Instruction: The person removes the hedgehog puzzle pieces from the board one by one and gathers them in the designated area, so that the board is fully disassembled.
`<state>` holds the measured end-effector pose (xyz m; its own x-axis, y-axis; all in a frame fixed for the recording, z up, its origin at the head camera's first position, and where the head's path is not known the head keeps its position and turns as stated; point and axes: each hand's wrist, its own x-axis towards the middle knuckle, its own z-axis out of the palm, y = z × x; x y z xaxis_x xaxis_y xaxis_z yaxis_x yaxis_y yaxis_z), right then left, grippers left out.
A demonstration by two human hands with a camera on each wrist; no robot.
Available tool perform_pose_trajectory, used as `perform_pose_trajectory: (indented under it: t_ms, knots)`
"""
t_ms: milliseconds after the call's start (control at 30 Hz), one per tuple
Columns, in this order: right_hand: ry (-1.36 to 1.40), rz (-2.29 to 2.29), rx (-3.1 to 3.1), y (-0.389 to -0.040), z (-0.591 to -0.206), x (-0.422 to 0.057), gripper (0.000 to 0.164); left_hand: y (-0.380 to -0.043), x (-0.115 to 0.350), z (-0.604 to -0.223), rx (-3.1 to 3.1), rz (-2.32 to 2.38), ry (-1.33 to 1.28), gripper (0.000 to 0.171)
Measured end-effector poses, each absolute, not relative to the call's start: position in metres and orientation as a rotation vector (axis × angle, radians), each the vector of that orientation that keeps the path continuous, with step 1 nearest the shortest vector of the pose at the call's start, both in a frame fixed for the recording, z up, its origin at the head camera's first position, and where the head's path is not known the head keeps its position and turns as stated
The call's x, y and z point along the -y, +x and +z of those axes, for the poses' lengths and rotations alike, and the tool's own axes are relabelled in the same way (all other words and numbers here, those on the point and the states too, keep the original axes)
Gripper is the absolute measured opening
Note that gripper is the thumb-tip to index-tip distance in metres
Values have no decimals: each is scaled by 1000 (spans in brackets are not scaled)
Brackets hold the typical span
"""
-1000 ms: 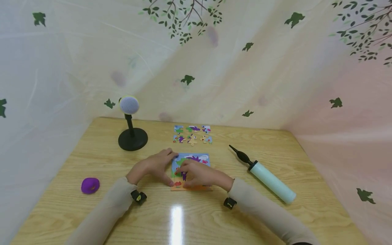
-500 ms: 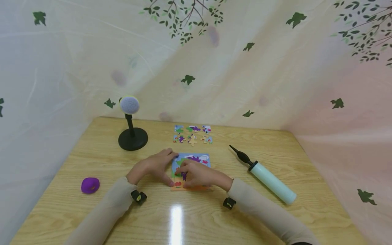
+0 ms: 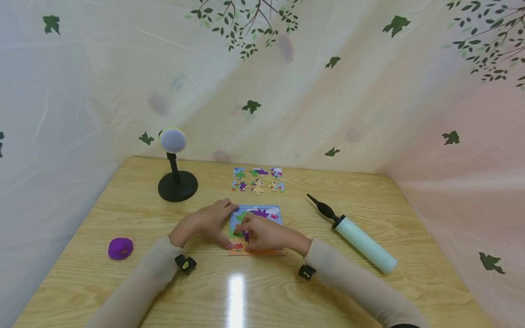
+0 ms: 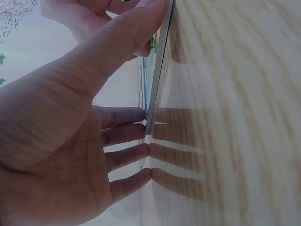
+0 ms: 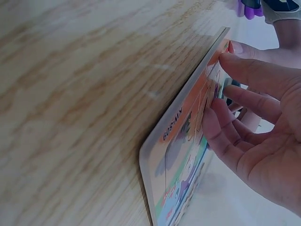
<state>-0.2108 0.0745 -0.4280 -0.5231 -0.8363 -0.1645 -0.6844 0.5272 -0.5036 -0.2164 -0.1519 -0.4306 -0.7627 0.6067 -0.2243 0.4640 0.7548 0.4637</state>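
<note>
A colourful puzzle board [image 3: 260, 251] lies flat on the wooden table. My left hand [image 3: 211, 223] rests along the board's left side, thumb at the near corner and fingers at the far one. In the left wrist view its fingers [image 4: 127, 155] are nearly straight and touch the table and the board's edge. Over the board's middle-left is my right hand [image 3: 266, 232]. In the right wrist view its fingertips [image 5: 211, 120] and thumb touch the printed surface, slightly bent and apart, and no lifted piece shows between them. The right hand hides part of the picture.
Several loose puzzle pieces [image 3: 258, 173] lie in two rows behind the board. A microphone-shaped object on a black stand [image 3: 177, 186] is at back left, a small purple object [image 3: 120, 248] at left. A pale green hand pump [image 3: 365, 243] lies right. A patterned curtain [image 3: 287, 114] surrounds the table.
</note>
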Motion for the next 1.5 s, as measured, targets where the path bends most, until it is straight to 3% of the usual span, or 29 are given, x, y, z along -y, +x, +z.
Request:
perform_pose_trajectory:
  t_ms: [1500]
  knots:
    - [-1174, -605, -2438, -200, -430, -74, 43, -217, 150, -436, -2609, 529, 793, 112]
